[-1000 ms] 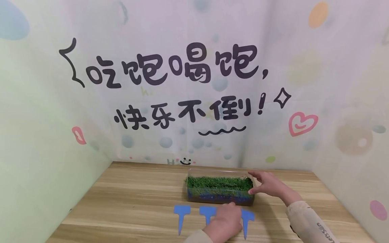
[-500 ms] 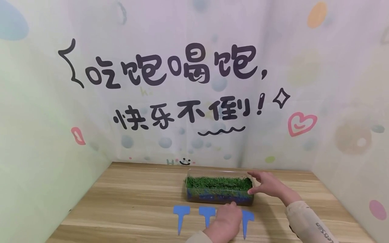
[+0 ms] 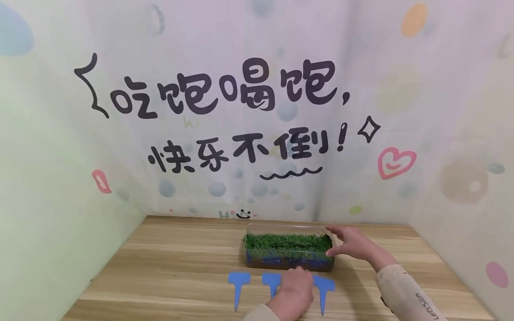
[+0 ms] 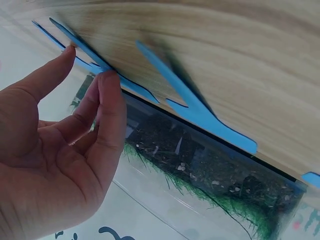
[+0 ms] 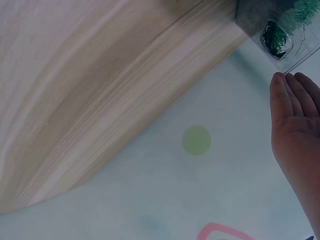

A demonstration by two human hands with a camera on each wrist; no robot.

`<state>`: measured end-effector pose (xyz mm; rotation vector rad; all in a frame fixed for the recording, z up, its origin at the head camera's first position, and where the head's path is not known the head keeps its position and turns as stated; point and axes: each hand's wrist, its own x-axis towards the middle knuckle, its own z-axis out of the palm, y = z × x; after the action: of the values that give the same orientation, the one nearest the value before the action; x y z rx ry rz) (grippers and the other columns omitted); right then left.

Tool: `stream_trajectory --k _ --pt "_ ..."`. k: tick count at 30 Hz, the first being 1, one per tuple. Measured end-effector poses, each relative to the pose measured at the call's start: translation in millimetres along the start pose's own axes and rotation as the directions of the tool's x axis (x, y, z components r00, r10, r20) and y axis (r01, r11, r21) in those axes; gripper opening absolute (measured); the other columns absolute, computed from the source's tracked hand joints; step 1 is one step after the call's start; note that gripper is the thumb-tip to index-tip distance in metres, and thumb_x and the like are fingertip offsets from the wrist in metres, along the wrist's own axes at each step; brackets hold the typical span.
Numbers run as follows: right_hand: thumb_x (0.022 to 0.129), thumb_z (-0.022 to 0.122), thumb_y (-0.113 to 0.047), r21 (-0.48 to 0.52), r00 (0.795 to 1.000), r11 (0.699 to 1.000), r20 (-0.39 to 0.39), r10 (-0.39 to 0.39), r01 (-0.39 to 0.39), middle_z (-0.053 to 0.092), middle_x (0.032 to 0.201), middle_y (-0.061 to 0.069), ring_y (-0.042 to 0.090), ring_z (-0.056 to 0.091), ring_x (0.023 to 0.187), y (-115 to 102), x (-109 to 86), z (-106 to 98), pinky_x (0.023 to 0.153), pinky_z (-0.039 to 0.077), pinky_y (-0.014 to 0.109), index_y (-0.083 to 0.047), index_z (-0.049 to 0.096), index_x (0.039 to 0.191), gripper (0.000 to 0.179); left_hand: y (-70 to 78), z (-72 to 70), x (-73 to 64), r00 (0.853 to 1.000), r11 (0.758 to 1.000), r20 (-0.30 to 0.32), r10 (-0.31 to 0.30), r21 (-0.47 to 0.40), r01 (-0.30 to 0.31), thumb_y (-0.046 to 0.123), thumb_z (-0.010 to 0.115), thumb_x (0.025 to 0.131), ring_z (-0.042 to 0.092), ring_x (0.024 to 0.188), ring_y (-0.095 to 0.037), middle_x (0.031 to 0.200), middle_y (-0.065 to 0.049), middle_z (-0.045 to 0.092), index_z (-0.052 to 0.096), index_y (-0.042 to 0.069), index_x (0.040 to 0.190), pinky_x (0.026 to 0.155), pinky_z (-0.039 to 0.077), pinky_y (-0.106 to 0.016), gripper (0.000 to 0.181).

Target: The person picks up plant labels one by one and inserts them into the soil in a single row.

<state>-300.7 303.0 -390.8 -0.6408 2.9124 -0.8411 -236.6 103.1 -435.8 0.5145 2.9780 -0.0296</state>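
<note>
A clear plastic box [image 3: 289, 266] holds green grass [image 3: 289, 242] over dark soil [image 4: 220, 172]. In front of it, blue T-shaped plant labels lie in a row on the table: a left label [image 3: 238, 281], a middle one [image 3: 270, 280] and a right one [image 3: 326, 285]. Between those last two, my left hand [image 3: 295, 290] covers another plant label [image 4: 137, 87] in the head view. Its thumb and bent index finger meet that label's narrow part in the left wrist view. My right hand [image 3: 355, 244] grips the box's right end, thumb at the front, straight fingers at the back corner.
The wood-grain table [image 3: 176, 254] ends at a pale printed wall cloth [image 3: 120, 187] close behind the box. Similar cloth sides rise on the left and right. Table surface extends left of the box and labels.
My left hand has drawn in slightly to the left, uncovering more of the right label. My right hand stays on the box's end. The head view has drifted a little.
</note>
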Motion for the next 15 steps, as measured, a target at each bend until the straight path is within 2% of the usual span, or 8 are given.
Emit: stream_trajectory --k 4,9,12,15 --pt "0.081 0.083 -0.03 0.003 1.0 1.0 0.005 -0.001 0.001 0.046 0.145 0.035 0.056 0.052 0.124 -1 0.0 -1 0.098 0.049 0.059 0.008 0.048 0.142 0.08 4.1 -2.1 -2.2 1.0 1.0 0.026 -0.002 -0.014 0.002 0.05 0.073 0.086 0.068 0.092 -0.014 0.107 0.007 0.069 0.074 0.025 0.109 0.076 0.059 -0.032 0.034" --pt "0.082 0.083 -0.03 0.004 1.0 1.0 0.007 0.0 0.0 0.046 0.145 0.035 0.056 0.052 0.124 -1 -0.2 -1 0.098 0.049 0.059 0.008 0.047 0.142 0.08 14.3 0.4 -2.6 0.999 1.0 0.035 -0.006 0.008 0.006 0.068 0.069 0.081 0.068 0.077 -0.011 0.095 0.012 0.073 0.078 0.026 0.092 0.067 0.057 -0.03 0.044" --pt "0.081 0.082 -0.031 0.0 1.0 1.0 0.008 0.001 -0.001 0.046 0.145 0.035 0.056 0.052 0.124 0 -0.1 0 0.098 0.049 0.059 0.007 0.047 0.143 0.08 18.9 2.9 -1.1 0.999 0.999 0.045 0.003 0.047 -0.005 0.071 0.069 0.078 0.068 0.081 -0.008 0.1 0.015 0.072 0.078 0.028 0.092 0.068 0.057 -0.029 0.046" --pt "0.081 0.082 -0.032 -0.005 1.0 1.0 0.009 0.001 -0.001 0.046 0.145 0.035 0.056 0.052 0.124 0 0.5 0 0.098 0.05 0.058 0.007 0.048 0.142 0.08 21.9 3.7 0.2 0.998 0.998 0.058 0.012 0.061 -0.016 0.063 0.072 0.08 0.068 0.09 -0.006 0.107 0.019 0.071 0.077 0.031 0.096 0.074 0.058 -0.029 0.036"
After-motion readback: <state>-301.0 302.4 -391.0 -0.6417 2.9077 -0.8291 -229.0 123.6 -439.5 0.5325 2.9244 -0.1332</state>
